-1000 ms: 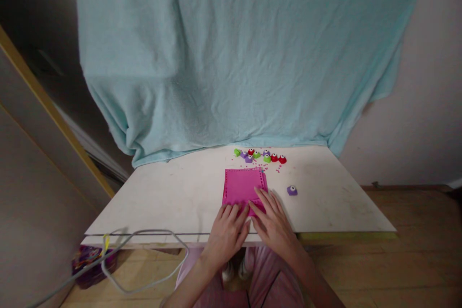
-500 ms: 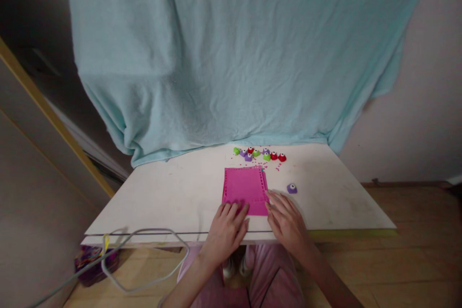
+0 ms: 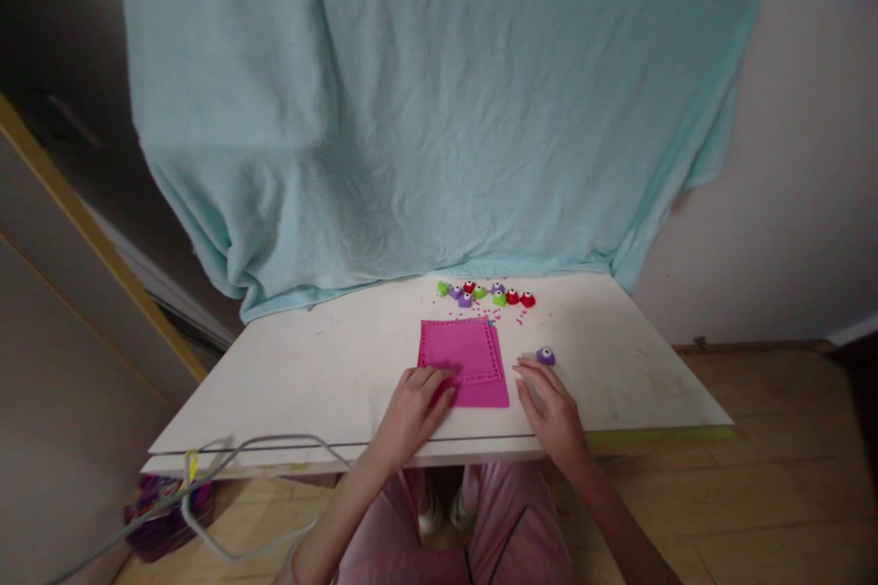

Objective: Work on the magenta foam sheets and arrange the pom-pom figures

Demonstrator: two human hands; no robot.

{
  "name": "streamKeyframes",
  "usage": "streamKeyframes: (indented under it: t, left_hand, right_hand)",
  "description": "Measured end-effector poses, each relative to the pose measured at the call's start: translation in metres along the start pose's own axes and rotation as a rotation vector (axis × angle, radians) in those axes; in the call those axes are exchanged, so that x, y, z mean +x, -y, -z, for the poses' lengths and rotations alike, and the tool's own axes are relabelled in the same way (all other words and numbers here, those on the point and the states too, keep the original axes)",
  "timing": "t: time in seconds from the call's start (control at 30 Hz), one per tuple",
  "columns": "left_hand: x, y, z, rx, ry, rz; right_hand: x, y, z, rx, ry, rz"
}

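Pink sheet lies flat on the white table, near the front edge, roughly centre. Looks like two sheets stacked, slightly offset: the top one sits up and left, and a strip of the lower one shows along the right and bottom. Magenta, matte, squarish. A dotted row of small punched holes runs along the top, left and right margins; hole shape too small to tell.

Left hand is palm down, fingertips pressing the sheet's lower left corner. Flat contact, nothing pinched or held.

Right hand rests on the table just right of the sheet, fingers loosely spread, holding nothing. Its fingertips are just short of a purple punch that sits alone on the table; whether they touch it I can't tell.

Row of small punches in green, purple and red sits at the back of the table, beyond the sheet's top edge. Pink paper bits are scattered between that row and the sheet's top right corner.

Teal blanket hangs behind the table, its lower hem resting on the back edge. Grey cable loops over the table's front left corner.
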State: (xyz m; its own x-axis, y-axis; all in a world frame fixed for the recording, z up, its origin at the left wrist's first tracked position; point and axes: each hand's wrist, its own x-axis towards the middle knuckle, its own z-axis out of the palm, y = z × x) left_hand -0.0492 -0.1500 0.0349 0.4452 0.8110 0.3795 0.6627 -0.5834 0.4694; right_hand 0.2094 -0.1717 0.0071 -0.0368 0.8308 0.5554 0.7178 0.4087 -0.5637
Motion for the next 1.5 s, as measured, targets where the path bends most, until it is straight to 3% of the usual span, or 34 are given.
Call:
streamKeyframes:
  t: [0.2, 0.33, 0.43, 0.6, 0.8, 1.0, 1.5]
  left_hand:
    - [-0.033, 0.018, 0.008, 0.023, -0.182, 0.167]
    - [-0.061, 0.023, 0.012, 0.109, -0.193, 0.223]
    - [-0.070, 0.017, 0.014, 0.164, -0.166, 0.212]
    - [-0.058, -0.008, 0.012, 0.249, -0.070, 0.083]
    - [-0.028, -0.030, -0.006, 0.328, 0.013, -0.018]
    - [-0.014, -0.026, -0.013, 0.320, -0.017, -0.060]
    - [-0.019, -0.002, 0.015, 0.408, 0.071, -0.150]
  right_hand:
    - [0.003, 0.016, -0.005, -0.059, 0.122, 0.092]
    - [0.003, 0.023, -0.013, -0.098, 0.214, 0.155]
    - [0.005, 0.027, -0.018, -0.112, 0.239, 0.222]
    - [0.006, 0.032, -0.022, -0.137, 0.284, 0.284]
    - [0.005, 0.029, -0.022, -0.144, 0.309, 0.281]
    - [0.005, 0.030, -0.022, -0.160, 0.303, 0.278]
    - [0.005, 0.027, -0.021, -0.130, 0.306, 0.263]
